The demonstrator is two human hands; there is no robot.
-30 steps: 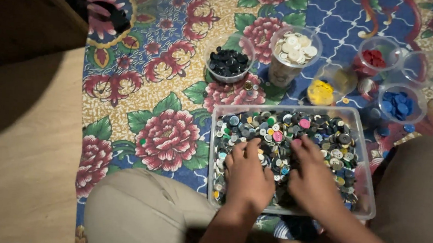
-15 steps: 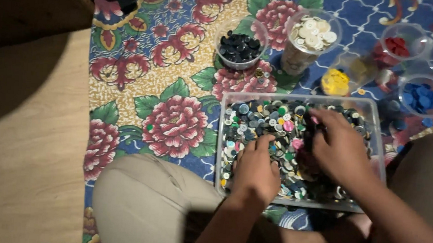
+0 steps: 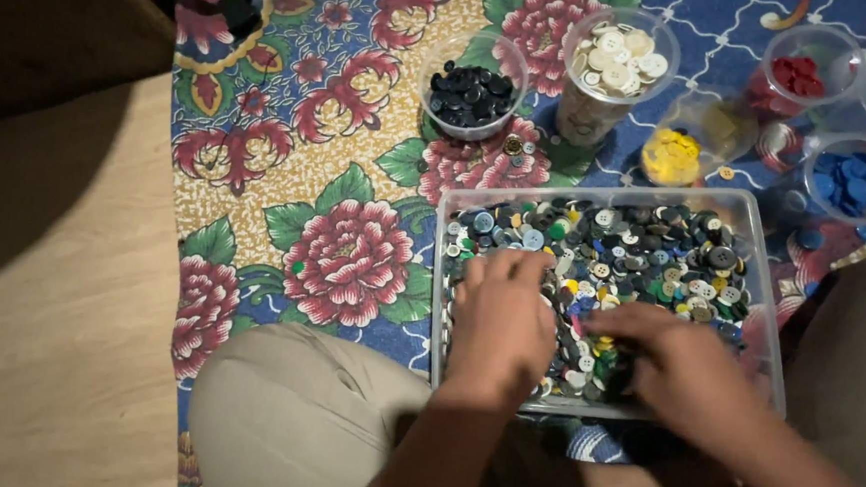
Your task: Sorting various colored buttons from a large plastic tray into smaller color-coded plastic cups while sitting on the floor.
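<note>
Both hands point(image 3: 587, 348) spread open on mixed buttons point(image 3: 643, 251) in clear tray point(image 3: 766, 294), colour-sorted cups point(image 3: 472, 95) behind.

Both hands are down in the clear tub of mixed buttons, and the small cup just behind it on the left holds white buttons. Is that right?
Not quite. In the head view both hands, left hand and right hand, are in the clear tub of mixed buttons, but the small cup behind it on the left holds black buttons, not white.

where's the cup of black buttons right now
In the head view the cup of black buttons stands on the flowered cloth, upper middle, just left of the cup of white buttons and beyond the clear tray's far left corner.
</note>
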